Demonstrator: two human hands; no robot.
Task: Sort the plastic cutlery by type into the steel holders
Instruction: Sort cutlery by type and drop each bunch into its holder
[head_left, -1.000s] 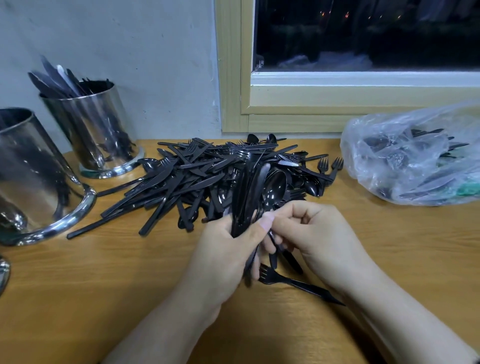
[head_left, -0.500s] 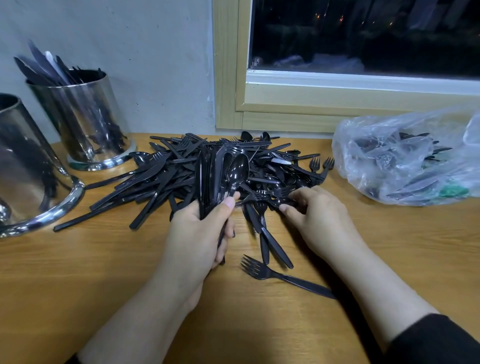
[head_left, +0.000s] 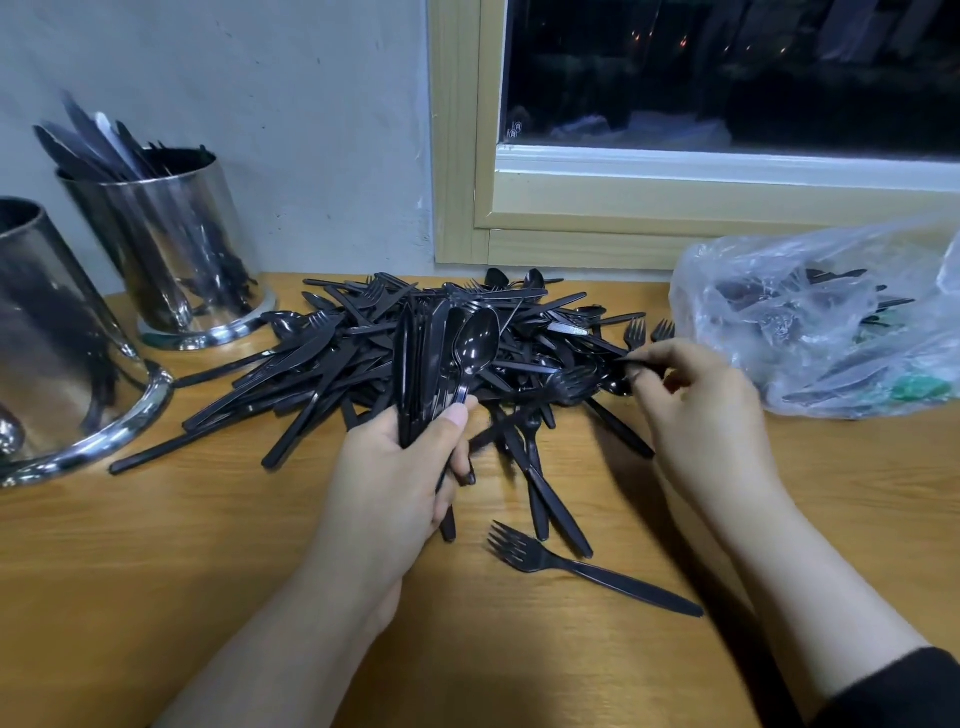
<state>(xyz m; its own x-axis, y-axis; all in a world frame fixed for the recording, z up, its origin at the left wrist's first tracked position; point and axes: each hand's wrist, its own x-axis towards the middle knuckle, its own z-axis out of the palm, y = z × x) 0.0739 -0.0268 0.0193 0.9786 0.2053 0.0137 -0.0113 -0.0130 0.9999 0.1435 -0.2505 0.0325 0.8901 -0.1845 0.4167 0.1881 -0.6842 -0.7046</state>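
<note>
Two bare hands work over a wooden tabletop (head_left: 156, 571) where a big heap of black plastic cutlery (head_left: 363, 353) lies in a tangle of knives, forks and spoons, pushed up close to the wall under a pale wooden window frame (head_left: 571, 208). The left hand (head_left: 395, 478) has its fingers and thumb wrapped round an upright bundle of black plastic spoons (head_left: 441, 358), bowls up, the front spoon's glossy bowl facing the camera and the thumb pressed against its handle. The right hand (head_left: 701, 415) reaches into the right edge of the heap with fingers curled, pinching a thin black piece (head_left: 621, 364) at its fingertips (which type it is, I cannot tell, it is too dark and blurred there). One black plastic fork (head_left: 582, 569) lies alone on the table near the person, tines pointing left, apart from the heap. At the left stand two shiny steel cylindrical holders: the farther holder (head_left: 171, 249), by the wall, has black and pale knife blades sticking out of it, and the nearer holder (head_left: 57, 338) is cut by the frame edge, its contents hard to read. To the right sits a crumpled clear plastic bag (head_left: 821, 322) with more black cutlery inside. A dark sleeve (head_left: 904, 691) shows on the right forearm.
</note>
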